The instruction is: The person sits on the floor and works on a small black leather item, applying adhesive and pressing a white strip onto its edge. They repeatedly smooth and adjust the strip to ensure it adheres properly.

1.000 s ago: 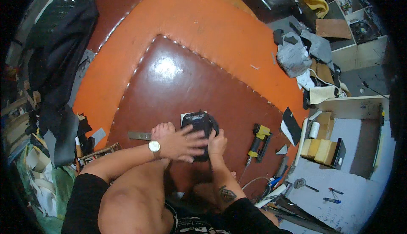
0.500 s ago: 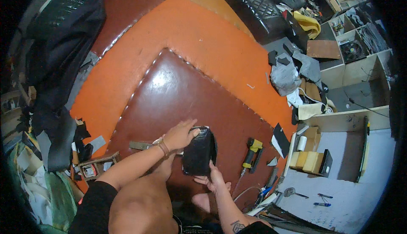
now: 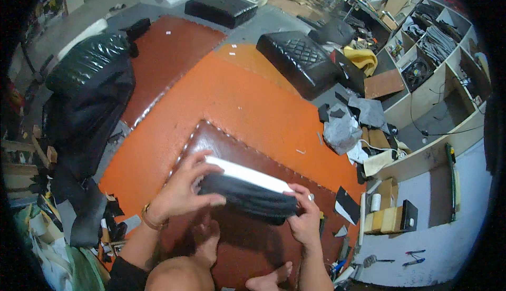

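Both hands hold up a black-covered block [image 3: 247, 196] with a bare white long side [image 3: 247, 174], over a reddish-brown padded sheet [image 3: 232, 138]. My left hand [image 3: 187, 188] curves round its left end, thumb across the black face and fingers by the white side. The right end is gripped by my right hand [image 3: 305, 217], thumb near the white corner. The black cover looks loose and creased, slightly blurred. The block's underside is hidden. My bare feet rest on the sheet below it.
An orange sheet [image 3: 211, 90] spreads beyond. Black cushions [image 3: 298, 61] stand at the far side, grey scraps [image 3: 342, 133] at the right. Wooden shelving [image 3: 427, 159] holding yellow blocks [image 3: 382, 220] lines the right. Black material [image 3: 89, 117] hangs at the left.
The block has been lifted from low by my feet and turned, so its white side now shows. Both hands have shifted to its ends, and the head view has tilted up.
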Demonstrator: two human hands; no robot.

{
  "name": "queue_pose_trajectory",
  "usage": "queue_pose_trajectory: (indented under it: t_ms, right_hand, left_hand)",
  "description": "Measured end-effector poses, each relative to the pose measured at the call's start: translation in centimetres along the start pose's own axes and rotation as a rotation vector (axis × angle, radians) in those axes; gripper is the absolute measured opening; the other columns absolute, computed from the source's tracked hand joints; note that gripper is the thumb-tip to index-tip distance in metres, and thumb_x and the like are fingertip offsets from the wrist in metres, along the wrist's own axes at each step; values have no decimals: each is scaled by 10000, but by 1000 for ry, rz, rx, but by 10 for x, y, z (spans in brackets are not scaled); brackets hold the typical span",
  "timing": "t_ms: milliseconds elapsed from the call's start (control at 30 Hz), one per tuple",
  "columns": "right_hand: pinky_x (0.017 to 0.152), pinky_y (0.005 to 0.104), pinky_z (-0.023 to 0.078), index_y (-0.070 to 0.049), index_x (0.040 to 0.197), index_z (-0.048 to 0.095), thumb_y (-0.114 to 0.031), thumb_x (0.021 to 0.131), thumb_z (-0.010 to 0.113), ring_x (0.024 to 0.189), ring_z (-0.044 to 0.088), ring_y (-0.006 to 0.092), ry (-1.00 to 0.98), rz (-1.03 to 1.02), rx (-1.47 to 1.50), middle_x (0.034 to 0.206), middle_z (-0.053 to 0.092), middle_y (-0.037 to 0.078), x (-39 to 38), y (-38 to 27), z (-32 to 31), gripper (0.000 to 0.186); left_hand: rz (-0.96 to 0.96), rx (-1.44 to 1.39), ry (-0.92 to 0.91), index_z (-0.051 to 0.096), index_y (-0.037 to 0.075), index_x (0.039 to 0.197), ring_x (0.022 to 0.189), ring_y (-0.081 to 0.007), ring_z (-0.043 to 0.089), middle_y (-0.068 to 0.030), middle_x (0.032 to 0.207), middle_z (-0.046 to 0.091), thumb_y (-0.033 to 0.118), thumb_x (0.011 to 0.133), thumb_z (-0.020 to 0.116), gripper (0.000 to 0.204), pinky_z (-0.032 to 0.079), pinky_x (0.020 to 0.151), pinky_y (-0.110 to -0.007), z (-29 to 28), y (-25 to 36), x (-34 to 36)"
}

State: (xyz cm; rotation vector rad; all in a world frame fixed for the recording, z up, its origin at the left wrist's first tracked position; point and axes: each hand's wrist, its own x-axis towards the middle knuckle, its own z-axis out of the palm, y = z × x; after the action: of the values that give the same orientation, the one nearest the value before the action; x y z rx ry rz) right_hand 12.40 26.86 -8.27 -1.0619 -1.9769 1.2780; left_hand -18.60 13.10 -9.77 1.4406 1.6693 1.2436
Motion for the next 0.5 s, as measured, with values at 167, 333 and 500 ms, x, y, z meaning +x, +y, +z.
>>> queue_pose_trajectory:
  t_ms: [167,333,500]
  right_hand:
    - [1092,400,524,-74,1186,704,-3,802,870,1379,558,264,-127,-23,52,1541,503,120,-10,4,-8,424]
    - [1054,393,512,-68,1157,695,54,834,751,1265,634,277,-133,-185,-116,1393,627,151,-7,0,-1,350]
    - [933,360,572,-18,1156,715,37,814,649,983,758,290,69,-170,-153,1014,763,168,9,17,9,353]
  left_hand:
    - [196,207,-84,709,50,1240,1496,-447,452,-227,1598,476,275,761,960,586,438,1198,-476,-2,14,-12]
    - [136,196,80,686,6,1128,1225,-417,669,-253,1257,685,103,795,869,392,556,1013,-448,18,6,-15]
    - [-17,183,180,693,-6,1078,834,-393,720,-220,879,706,110,815,848,326,561,748,-438,25,11,-6]
